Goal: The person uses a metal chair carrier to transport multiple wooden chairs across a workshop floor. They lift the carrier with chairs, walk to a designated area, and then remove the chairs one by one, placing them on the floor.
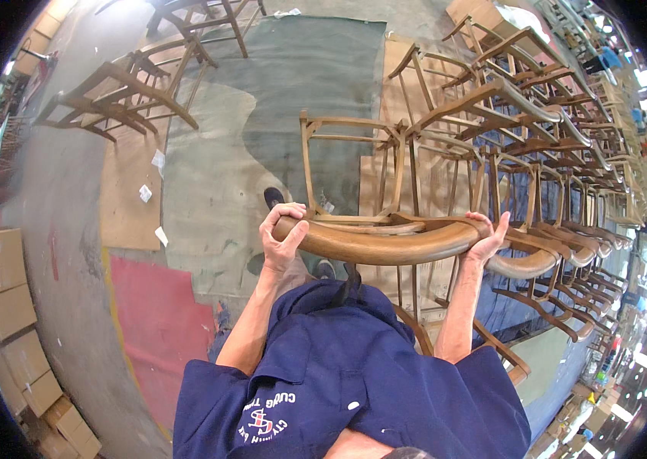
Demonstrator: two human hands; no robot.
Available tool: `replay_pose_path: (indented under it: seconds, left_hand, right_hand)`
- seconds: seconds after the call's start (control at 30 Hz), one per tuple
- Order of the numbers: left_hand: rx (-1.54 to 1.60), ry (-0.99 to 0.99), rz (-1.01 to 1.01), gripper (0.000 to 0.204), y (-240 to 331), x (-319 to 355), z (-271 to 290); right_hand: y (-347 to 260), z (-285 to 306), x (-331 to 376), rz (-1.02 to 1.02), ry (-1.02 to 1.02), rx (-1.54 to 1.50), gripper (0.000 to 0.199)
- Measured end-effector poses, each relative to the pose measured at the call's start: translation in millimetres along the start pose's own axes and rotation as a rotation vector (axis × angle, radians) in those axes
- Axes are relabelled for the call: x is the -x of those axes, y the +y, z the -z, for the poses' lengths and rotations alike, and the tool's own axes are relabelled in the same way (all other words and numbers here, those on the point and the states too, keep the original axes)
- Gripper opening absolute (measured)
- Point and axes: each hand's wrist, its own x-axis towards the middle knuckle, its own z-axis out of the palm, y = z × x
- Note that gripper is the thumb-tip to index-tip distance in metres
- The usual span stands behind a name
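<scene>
Both my hands are on a brown wooden chair with a thick, curved top rail, right in front of my body.
My left hand wraps the rail's left end, fingers and thumb closed round it; my right hand lies against the right end, some digits stretched off the wood, so how firmly it grips I cannot tell; the chair's legs point away from me, over a grey-green floor sheet; close on my right stands a crowded row of similar brown chairs; a torn red floor sheet lies to my left, tan cardboard boxes beyond it.
</scene>
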Motion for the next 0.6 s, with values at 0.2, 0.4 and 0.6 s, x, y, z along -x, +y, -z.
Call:
replay_pose_path:
  seconds: [0.2,0.4,0.6]
  left_hand:
    - [0.248,-0.045,-0.274,0.032,27,-152,17]
    - [0.330,0.068,-0.155,0.040,39,-259,65]
    - [0.371,-0.023,-0.088,0.045,52,-356,82]
  right_hand:
    - [-50,-156,-33,0.089,0.030,0.030,0.075]
    - [-70,-293,-52,0.426,-0.345,0.200,0.032]
    - [-77,-357,-54,0.514,-0.438,0.376,0.037]
